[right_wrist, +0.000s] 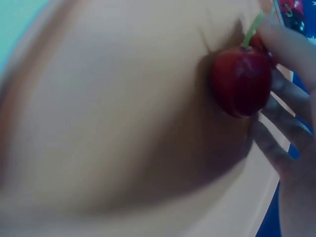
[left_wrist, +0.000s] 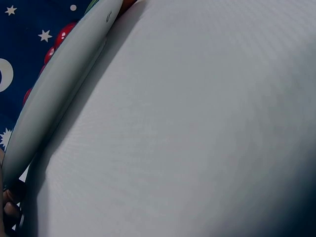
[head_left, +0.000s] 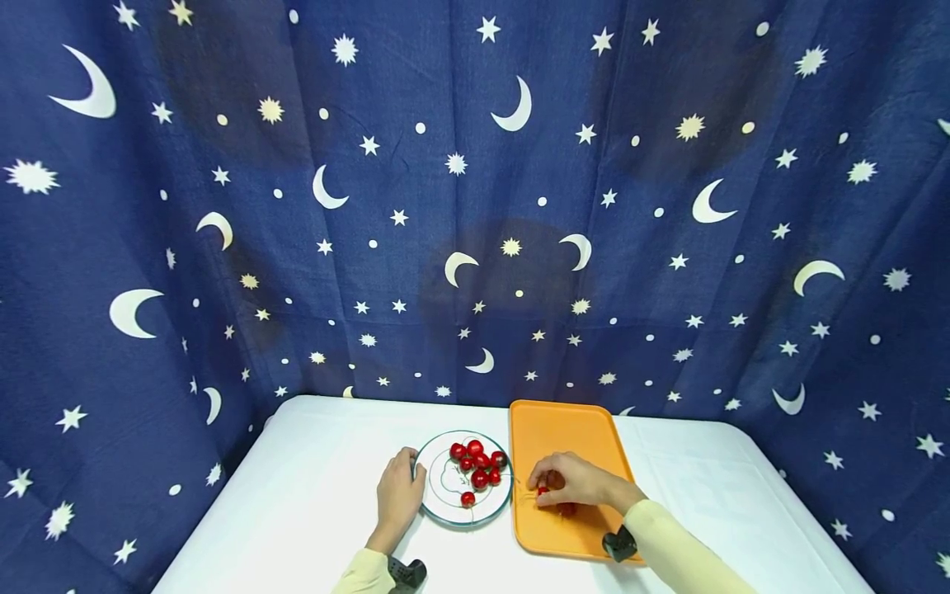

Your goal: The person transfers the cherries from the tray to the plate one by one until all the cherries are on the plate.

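A white plate (head_left: 445,495) with a dark green rim holds several red cherries (head_left: 480,478), some with stems. My left hand (head_left: 398,499) grips this plate's left edge; in the left wrist view its fingers (left_wrist: 12,210) show at the edge, low on the left. Over the orange tray (head_left: 560,433), my right hand (head_left: 582,480) reaches down with thumb and fingers curled round a cherry (head_left: 543,491). A second cherry (right_wrist: 242,81) with a green stem lies close under the thumb in the right wrist view. The fingers partly hide the cherries there.
Plate and tray stand side by side on a white-covered table (head_left: 312,470). Behind and beside it hangs a dark blue curtain (head_left: 416,272) with moons and stars. The tray's raised rim (head_left: 517,528) runs near the plate's right side.
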`<state>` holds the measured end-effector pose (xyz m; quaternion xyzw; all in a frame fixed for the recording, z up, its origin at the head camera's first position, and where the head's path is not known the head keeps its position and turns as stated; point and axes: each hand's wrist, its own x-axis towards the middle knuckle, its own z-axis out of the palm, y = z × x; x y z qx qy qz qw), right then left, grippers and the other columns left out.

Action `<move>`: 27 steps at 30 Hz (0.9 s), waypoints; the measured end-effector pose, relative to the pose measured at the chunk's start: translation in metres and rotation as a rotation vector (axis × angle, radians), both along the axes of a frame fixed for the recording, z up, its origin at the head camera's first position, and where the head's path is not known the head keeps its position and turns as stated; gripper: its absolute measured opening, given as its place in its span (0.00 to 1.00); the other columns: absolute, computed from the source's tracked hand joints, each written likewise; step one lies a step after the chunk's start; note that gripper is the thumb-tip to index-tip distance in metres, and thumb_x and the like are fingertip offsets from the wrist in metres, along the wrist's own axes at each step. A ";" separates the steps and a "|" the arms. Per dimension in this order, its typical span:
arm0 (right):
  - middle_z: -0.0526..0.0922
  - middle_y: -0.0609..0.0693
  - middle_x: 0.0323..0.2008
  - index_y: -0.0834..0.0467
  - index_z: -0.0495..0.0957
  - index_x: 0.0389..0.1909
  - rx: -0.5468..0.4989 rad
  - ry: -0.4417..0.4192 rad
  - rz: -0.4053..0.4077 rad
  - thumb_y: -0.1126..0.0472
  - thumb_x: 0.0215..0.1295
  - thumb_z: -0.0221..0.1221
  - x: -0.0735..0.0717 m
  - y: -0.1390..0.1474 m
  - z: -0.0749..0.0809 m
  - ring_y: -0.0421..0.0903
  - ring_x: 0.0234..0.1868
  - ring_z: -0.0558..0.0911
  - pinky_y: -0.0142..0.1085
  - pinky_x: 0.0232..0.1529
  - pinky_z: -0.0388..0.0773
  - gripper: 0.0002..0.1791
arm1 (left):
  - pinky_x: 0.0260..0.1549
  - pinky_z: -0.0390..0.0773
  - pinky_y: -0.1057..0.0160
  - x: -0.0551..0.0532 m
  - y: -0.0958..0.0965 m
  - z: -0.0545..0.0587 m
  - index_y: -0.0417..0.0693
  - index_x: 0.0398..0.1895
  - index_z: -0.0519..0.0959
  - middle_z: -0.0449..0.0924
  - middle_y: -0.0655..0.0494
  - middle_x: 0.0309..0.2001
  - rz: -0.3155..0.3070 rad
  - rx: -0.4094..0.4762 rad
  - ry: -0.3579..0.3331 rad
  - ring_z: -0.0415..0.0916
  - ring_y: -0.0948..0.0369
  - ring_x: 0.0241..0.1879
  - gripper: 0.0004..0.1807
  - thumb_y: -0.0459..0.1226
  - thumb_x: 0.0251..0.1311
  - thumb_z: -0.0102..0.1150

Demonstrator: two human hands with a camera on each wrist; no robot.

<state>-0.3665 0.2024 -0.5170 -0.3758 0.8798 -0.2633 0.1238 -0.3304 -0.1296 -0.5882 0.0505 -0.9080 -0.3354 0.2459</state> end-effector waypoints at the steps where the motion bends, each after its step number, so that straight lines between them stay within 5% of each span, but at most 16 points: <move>1: 0.85 0.44 0.37 0.51 0.85 0.43 -0.001 0.022 -0.007 0.50 0.65 0.69 0.000 0.000 0.000 0.36 0.36 0.78 0.29 0.41 0.76 0.11 | 0.44 0.82 0.50 0.000 0.000 0.000 0.40 0.48 0.79 0.84 0.48 0.40 0.000 0.001 -0.002 0.81 0.53 0.41 0.11 0.34 0.65 0.58; 8: 0.82 0.45 0.35 0.54 0.84 0.44 -0.052 0.198 -0.041 0.57 0.68 0.66 -0.003 0.003 -0.003 0.34 0.33 0.74 0.26 0.36 0.75 0.08 | 0.43 0.83 0.51 0.001 0.000 0.001 0.41 0.48 0.79 0.84 0.49 0.39 -0.001 0.001 -0.006 0.81 0.54 0.41 0.11 0.35 0.66 0.58; 15: 0.86 0.47 0.40 0.54 0.87 0.44 -0.080 0.322 -0.046 0.61 0.69 0.65 -0.006 0.001 -0.005 0.39 0.39 0.81 0.30 0.44 0.83 0.06 | 0.43 0.83 0.51 0.001 0.000 0.001 0.41 0.47 0.79 0.84 0.49 0.39 0.005 0.000 -0.003 0.82 0.54 0.40 0.10 0.35 0.65 0.58; 27: 0.87 0.48 0.37 0.58 0.85 0.43 -0.133 0.404 -0.156 0.64 0.67 0.66 -0.007 -0.008 -0.001 0.35 0.35 0.80 0.30 0.39 0.84 0.06 | 0.41 0.82 0.52 0.002 0.001 0.004 0.41 0.47 0.79 0.84 0.50 0.38 0.007 -0.005 -0.003 0.80 0.55 0.39 0.10 0.34 0.65 0.58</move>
